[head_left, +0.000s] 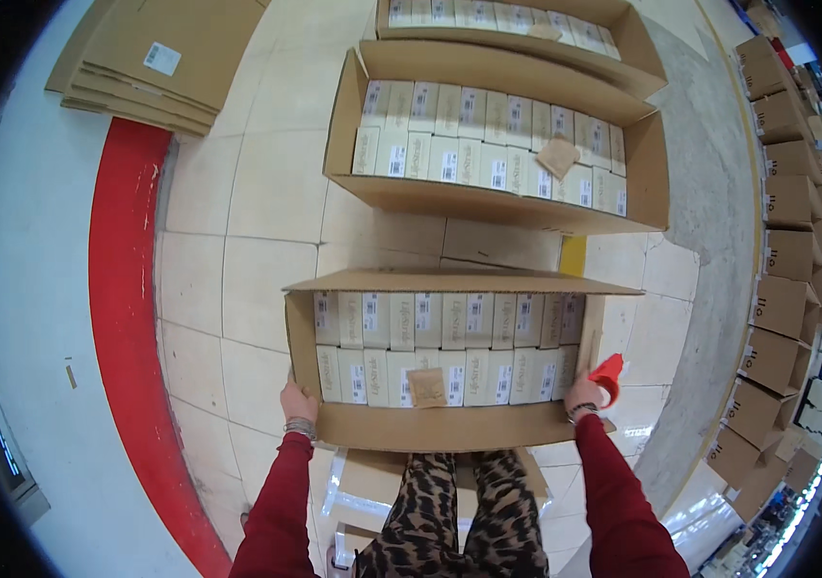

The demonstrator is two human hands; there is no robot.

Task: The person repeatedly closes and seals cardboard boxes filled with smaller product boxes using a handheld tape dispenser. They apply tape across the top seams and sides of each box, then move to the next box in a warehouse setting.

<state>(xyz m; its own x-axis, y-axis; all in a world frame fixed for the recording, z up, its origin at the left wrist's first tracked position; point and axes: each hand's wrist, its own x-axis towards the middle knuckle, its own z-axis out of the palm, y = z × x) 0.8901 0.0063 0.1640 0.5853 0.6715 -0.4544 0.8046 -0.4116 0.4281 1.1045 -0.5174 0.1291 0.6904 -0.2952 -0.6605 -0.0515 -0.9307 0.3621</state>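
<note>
An open cardboard carton (444, 429) packed with several small white boxes sits right in front of me. A small brown paper slip (427, 386) lies on the boxes near its front wall. My left hand (297, 399) grips the carton's front left corner. My right hand (585, 393) rests at the front right corner and holds a red tape dispenser (608, 375) against the carton's side flap.
Two more open cartons (488, 197) (623, 39) of white boxes stand farther ahead on the tiled floor. Flattened cardboard (146, 63) lies at far left by a red floor stripe (127, 318). Stacked closed cartons (786, 250) line the right. A taped carton (372, 486) sits under me.
</note>
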